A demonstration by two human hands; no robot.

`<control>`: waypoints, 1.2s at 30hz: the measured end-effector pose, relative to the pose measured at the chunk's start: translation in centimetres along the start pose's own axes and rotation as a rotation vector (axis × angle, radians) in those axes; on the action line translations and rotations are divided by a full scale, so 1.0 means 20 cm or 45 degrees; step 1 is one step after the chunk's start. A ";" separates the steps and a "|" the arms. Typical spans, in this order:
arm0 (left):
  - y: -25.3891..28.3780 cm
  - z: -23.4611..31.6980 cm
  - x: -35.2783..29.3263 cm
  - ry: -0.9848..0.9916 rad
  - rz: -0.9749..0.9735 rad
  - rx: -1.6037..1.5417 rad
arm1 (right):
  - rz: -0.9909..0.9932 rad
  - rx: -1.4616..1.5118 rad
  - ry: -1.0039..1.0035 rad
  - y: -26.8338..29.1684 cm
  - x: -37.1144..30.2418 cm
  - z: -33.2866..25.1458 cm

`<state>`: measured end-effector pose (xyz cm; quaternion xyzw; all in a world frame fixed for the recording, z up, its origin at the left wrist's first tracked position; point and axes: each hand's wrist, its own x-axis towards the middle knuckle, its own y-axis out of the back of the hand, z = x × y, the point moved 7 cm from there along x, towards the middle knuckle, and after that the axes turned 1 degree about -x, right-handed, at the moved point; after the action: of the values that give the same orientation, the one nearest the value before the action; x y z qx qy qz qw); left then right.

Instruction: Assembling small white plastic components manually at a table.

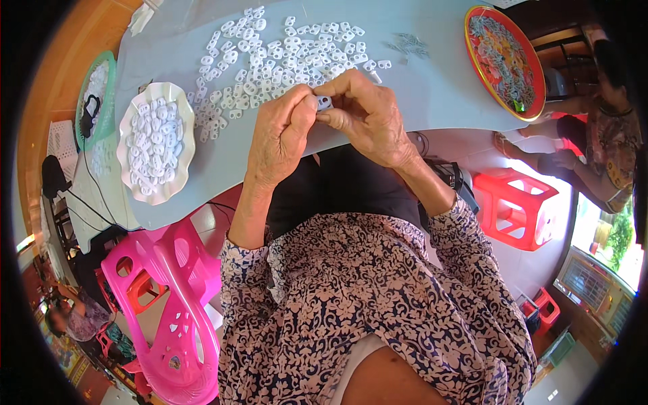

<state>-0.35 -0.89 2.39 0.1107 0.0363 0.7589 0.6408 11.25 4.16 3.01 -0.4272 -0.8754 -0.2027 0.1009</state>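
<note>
My left hand and my right hand meet over the table's near edge. Between their fingertips is a small white plastic piece with dark round holes, resembling a cord lock. The fingers of both hands are closed on it, partly hiding it. Just beyond my hands, many similar white plastic pieces lie scattered over the grey-blue table. A small heap of thin metal bits, perhaps springs, lies to their right.
At left stand a scalloped white dish of white pieces and a green basket. A red-rimmed round tray holds many small metal bits at right. Pink chair and red stool flank me. Another person sits at right.
</note>
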 end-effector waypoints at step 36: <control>-0.04 0.08 -0.02 -0.159 0.150 0.077 | 0.033 0.491 -0.233 0.05 -0.02 0.07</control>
<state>0.88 -1.21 3.68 0.1791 0.0127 0.7855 0.5923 12.22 4.96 1.86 -0.4279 -0.8978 0.0094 0.1035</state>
